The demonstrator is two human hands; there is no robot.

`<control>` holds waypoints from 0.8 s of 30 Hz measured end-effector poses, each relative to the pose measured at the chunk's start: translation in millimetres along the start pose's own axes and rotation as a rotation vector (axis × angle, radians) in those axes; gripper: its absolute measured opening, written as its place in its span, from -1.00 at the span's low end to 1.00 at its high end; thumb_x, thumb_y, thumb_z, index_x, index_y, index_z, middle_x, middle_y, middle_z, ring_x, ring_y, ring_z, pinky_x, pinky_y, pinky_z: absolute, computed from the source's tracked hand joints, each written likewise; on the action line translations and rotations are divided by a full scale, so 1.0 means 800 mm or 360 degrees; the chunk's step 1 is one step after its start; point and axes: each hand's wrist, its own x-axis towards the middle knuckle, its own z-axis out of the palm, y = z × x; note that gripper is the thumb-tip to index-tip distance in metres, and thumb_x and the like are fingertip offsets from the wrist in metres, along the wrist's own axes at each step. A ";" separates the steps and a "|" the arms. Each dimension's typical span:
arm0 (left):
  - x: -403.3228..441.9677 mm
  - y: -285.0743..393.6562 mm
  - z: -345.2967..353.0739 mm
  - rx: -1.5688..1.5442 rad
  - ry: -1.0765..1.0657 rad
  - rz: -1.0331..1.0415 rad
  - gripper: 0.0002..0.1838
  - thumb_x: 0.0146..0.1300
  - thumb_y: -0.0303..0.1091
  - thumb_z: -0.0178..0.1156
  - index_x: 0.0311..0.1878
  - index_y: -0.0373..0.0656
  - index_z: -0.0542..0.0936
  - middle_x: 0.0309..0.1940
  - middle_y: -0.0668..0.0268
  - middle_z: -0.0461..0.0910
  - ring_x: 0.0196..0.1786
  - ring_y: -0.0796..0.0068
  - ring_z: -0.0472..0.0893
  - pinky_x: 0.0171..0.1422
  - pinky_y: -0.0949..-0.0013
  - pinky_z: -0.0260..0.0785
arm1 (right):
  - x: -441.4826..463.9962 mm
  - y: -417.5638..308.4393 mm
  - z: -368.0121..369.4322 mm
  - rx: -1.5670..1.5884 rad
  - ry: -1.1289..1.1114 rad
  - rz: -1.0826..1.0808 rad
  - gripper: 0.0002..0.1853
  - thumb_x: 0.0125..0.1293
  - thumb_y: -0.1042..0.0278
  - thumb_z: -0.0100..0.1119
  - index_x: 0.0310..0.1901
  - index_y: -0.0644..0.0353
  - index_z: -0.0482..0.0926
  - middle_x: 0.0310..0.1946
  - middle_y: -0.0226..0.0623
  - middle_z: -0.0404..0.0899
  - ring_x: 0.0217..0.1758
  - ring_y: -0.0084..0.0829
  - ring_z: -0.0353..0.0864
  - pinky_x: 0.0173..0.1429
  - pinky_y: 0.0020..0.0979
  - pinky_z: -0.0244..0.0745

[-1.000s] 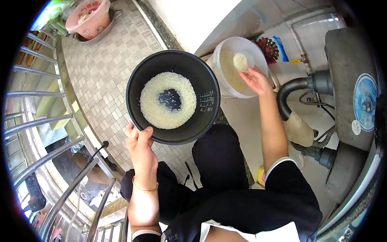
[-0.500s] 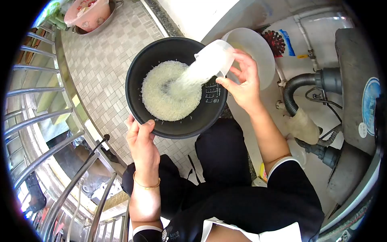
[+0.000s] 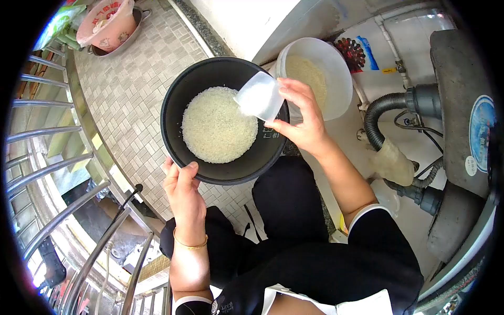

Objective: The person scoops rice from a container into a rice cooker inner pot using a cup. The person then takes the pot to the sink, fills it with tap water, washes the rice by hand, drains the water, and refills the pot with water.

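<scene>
My left hand (image 3: 182, 188) pinches the near-left rim of a dark rice cooker pot (image 3: 252, 167), thumb on top of the rim. A round heap of white rice (image 3: 218, 128) covers the bottom of the pot. In my right hand (image 3: 304, 115) is a translucent plastic cup (image 3: 261, 97), gripped between thumb and fingers. The cup is tipped over the pot's right side, its mouth toward the rice, with little left visible inside. Measuring marks show on the pot's inner wall beside my right thumb.
A translucent bucket (image 3: 341, 79) with rice in it stands right of the pot. Drain pipes (image 3: 386, 107) run along the right. Metal railings (image 3: 47, 136) line the left. A pink basin (image 3: 107, 31) sits in a metal pan on the tiled floor (image 3: 131, 94).
The stream of rice from the cup has stopped, and the heap in the pot is fuller. The cup and my right hand have moved left and down, uncovering more of the bucket.
</scene>
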 end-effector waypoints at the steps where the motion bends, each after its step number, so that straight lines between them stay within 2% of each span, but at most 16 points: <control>1: 0.000 -0.001 0.000 0.0001 -0.0004 0.0000 -0.90 0.06 -0.54 0.09 -0.35 -0.29 0.56 0.04 0.46 0.19 -0.07 0.59 0.44 -0.05 0.47 0.36 | -0.004 0.003 0.004 0.0181 0.0050 0.0174 -0.25 -0.17 0.61 0.40 0.13 0.20 0.25 0.08 -0.24 0.29 0.20 -0.33 0.30 0.21 -0.28 0.30; 2: 0.000 -0.001 0.000 0.0019 0.0011 -0.0022 -0.89 0.06 -0.54 0.09 -0.34 -0.28 0.56 0.03 0.47 0.20 -0.07 0.60 0.44 -0.05 0.48 0.35 | -0.008 0.007 0.008 0.0363 0.0102 0.0348 -0.23 -0.14 0.60 0.39 0.16 0.19 0.22 0.07 -0.25 0.30 0.19 -0.34 0.31 0.19 -0.29 0.32; 3: 0.001 -0.002 0.000 0.0037 0.0019 -0.0045 -0.89 0.06 -0.54 0.09 -0.33 -0.27 0.56 0.02 0.48 0.21 -0.07 0.60 0.44 -0.06 0.50 0.35 | -0.011 0.011 0.012 0.0355 0.0110 0.0348 -0.23 -0.14 0.60 0.39 0.16 0.19 0.22 0.07 -0.25 0.30 0.19 -0.34 0.31 0.19 -0.29 0.32; 6: -0.003 -0.006 0.001 0.0059 0.0012 0.0020 -0.87 0.05 -0.54 0.09 -0.31 -0.26 0.56 0.01 0.51 0.23 -0.06 0.62 0.44 -0.06 0.51 0.33 | -0.014 0.017 0.006 0.1403 0.0374 0.0860 -0.28 0.06 0.53 0.26 0.24 0.14 0.10 0.06 -0.25 0.33 0.10 -0.39 0.36 0.16 -0.31 0.31; 7: -0.006 -0.003 0.009 0.0079 -0.0008 0.0040 -0.84 0.06 -0.52 0.10 -0.26 -0.25 0.56 -0.01 0.53 0.26 -0.05 0.62 0.44 -0.05 0.51 0.32 | -0.016 0.021 -0.002 0.1537 0.0431 0.1082 -0.41 0.20 0.39 0.13 0.23 0.13 0.12 0.07 -0.22 0.34 0.10 -0.39 0.37 0.16 -0.31 0.29; 9: -0.006 -0.002 0.011 0.0088 0.0020 -0.0009 -0.81 0.07 -0.52 0.09 -0.21 -0.25 0.54 -0.03 0.52 0.29 -0.04 0.61 0.44 -0.03 0.50 0.32 | -0.025 0.039 -0.020 0.1873 0.0565 0.1239 -0.51 0.30 0.22 -0.01 0.22 0.10 0.16 0.10 -0.21 0.34 0.11 -0.37 0.37 0.16 -0.29 0.28; 10: -0.005 -0.004 0.006 0.0088 -0.0015 -0.0005 -0.80 0.07 -0.52 0.08 -0.19 -0.25 0.54 -0.04 0.51 0.30 -0.05 0.61 0.44 -0.03 0.50 0.32 | -0.032 0.054 -0.031 0.1808 0.0549 0.1287 -0.54 0.33 0.12 -0.08 0.20 0.09 0.21 0.11 -0.23 0.35 0.12 -0.37 0.37 0.18 -0.27 0.26; 12: -0.008 0.000 0.015 0.0104 -0.0015 -0.0028 -0.78 0.07 -0.54 0.06 -0.18 -0.26 0.53 -0.05 0.50 0.32 -0.09 0.62 0.44 -0.06 0.50 0.33 | -0.046 0.082 -0.047 0.1661 0.0678 0.1374 -0.57 0.32 0.13 -0.05 0.15 0.14 0.27 0.07 -0.26 0.38 0.09 -0.40 0.39 0.20 -0.28 0.23; 13: -0.007 -0.003 0.012 0.0135 -0.0008 0.0004 -0.78 0.07 -0.54 0.06 -0.18 -0.23 0.53 -0.15 0.48 0.38 -0.15 0.63 0.46 -0.11 0.52 0.34 | -0.046 0.088 -0.055 0.1550 0.0767 0.1481 -0.60 0.31 0.15 -0.01 0.09 0.18 0.33 0.03 -0.29 0.41 0.05 -0.43 0.41 0.22 -0.28 0.21; 14: -0.006 -0.003 0.009 0.0142 -0.0017 -0.0010 -0.79 0.07 -0.55 0.06 -0.19 -0.22 0.54 -0.20 0.48 0.41 -0.19 0.64 0.47 -0.13 0.53 0.35 | -0.047 0.093 -0.060 0.1147 0.0809 0.1476 -0.67 0.31 0.16 0.00 -0.01 0.20 0.44 -0.02 -0.28 0.46 0.06 -0.43 0.40 0.20 -0.35 0.22; 15: -0.007 -0.003 0.009 0.0154 -0.0020 -0.0027 -0.79 0.07 -0.55 0.06 -0.20 -0.20 0.54 -0.26 0.48 0.44 -0.22 0.64 0.48 -0.15 0.53 0.36 | -0.050 0.101 -0.070 0.1134 0.0841 0.1464 -0.67 0.31 0.16 0.00 -0.01 0.20 0.44 -0.02 -0.28 0.46 0.06 -0.43 0.40 0.20 -0.35 0.22; 17: -0.005 -0.006 0.002 0.0139 -0.0021 -0.0009 -0.76 0.06 -0.58 0.04 -0.17 -0.20 0.52 -0.24 0.40 0.53 -0.25 0.64 0.50 -0.15 0.54 0.38 | -0.053 0.134 -0.087 0.0344 0.1140 0.1199 -0.65 0.34 0.14 -0.06 -0.04 0.26 0.45 -0.05 -0.27 0.48 0.04 -0.44 0.41 0.17 -0.39 0.22; 20: -0.004 -0.005 -0.004 0.0132 -0.0052 -0.0005 -0.70 0.07 -0.60 0.00 -0.09 -0.25 0.50 -0.22 0.34 0.55 -0.20 0.59 0.51 -0.07 0.53 0.36 | -0.088 0.229 -0.121 -0.0127 0.1646 0.1229 -0.79 0.28 0.29 0.02 -0.16 0.25 0.46 -0.21 -0.36 0.49 -0.11 -0.49 0.42 0.06 -0.48 0.28; 21: -0.007 -0.005 -0.002 0.0101 -0.0061 0.0005 -0.68 0.06 -0.61 -0.02 -0.07 -0.28 0.49 -0.21 0.32 0.56 -0.17 0.55 0.52 -0.01 0.52 0.34 | -0.095 0.240 -0.126 -0.0116 0.1637 0.1233 -0.79 0.28 0.29 0.02 -0.16 0.25 0.46 -0.21 -0.36 0.49 -0.11 -0.49 0.42 0.06 -0.48 0.28; 23: -0.013 -0.001 0.001 0.0053 -0.0044 0.0022 -0.65 0.06 -0.62 -0.04 -0.04 -0.31 0.48 -0.20 0.29 0.56 -0.14 0.52 0.52 0.04 0.51 0.32 | -0.100 0.260 -0.129 0.0347 0.2239 0.1572 -0.81 0.25 0.36 0.02 -0.18 0.27 0.46 -0.26 -0.31 0.48 -0.14 -0.41 0.43 0.01 -0.41 0.31; 24: -0.016 0.000 0.003 0.0064 -0.0008 0.0048 -0.71 0.07 -0.59 -0.03 -0.09 -0.28 0.48 -0.22 0.30 0.54 -0.15 0.49 0.52 0.01 0.44 0.36 | -0.096 0.267 -0.130 0.0303 0.2068 0.1568 -0.79 0.26 0.33 0.00 -0.15 0.25 0.44 -0.26 -0.32 0.47 -0.15 -0.43 0.42 -0.02 -0.40 0.33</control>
